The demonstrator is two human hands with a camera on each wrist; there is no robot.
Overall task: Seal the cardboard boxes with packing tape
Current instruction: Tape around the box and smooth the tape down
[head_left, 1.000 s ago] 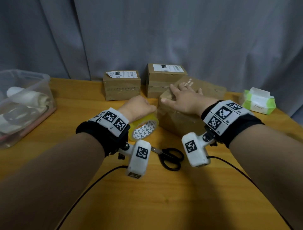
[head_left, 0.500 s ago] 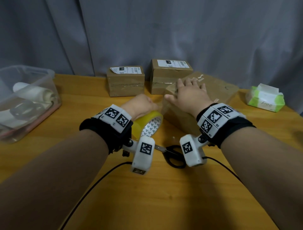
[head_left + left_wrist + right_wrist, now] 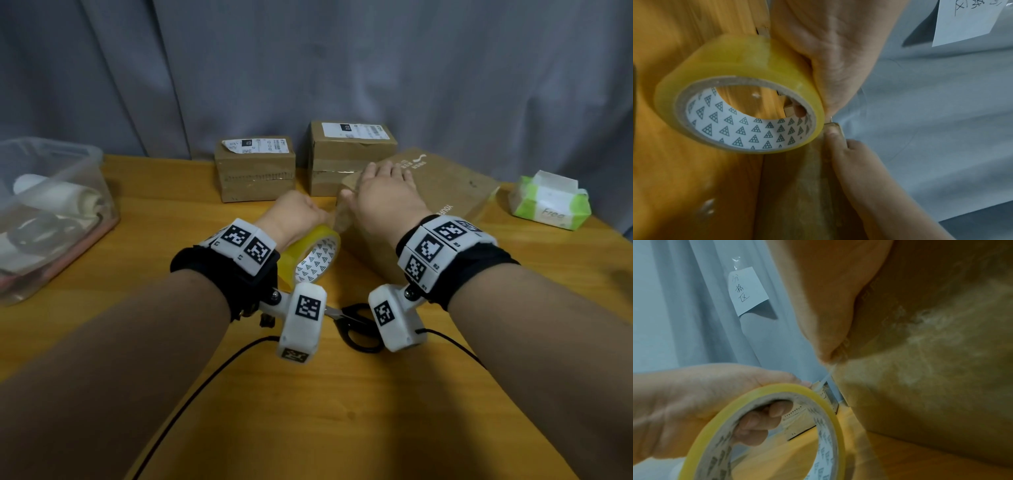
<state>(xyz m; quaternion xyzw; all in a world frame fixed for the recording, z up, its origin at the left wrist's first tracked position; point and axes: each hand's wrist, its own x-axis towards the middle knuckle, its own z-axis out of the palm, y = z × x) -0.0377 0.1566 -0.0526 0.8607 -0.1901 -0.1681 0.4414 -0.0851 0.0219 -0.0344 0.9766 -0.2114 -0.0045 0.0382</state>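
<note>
Since the earlier frame the right hand point(image 3: 385, 195) has slid forward along the top of the big box point(image 3: 445, 192), its fingers point(image 3: 394, 169) now lying straight and flat on the cardboard with the thumb at the near left edge, holding nothing; the left hand point(image 3: 294, 214) has kept its place beside it. That left hand grips the tape roll point(image 3: 308, 255), fingers curled through the core and thumb over the outer band. The roll is glossy translucent yellow, its white inner core printed with small grey triangles, and it hangs tilted just above the counter point(image 3: 154, 212), close against the box's near left corner. A clear strip of tape runs from the roll up to the box edge under the right thumb. The box is brown, scuffed and creased, standing on the counter in front of two smaller labelled boxes point(image 3: 255, 169). Black scissors point(image 3: 356, 325) lie on the counter below the wrists.
</note>
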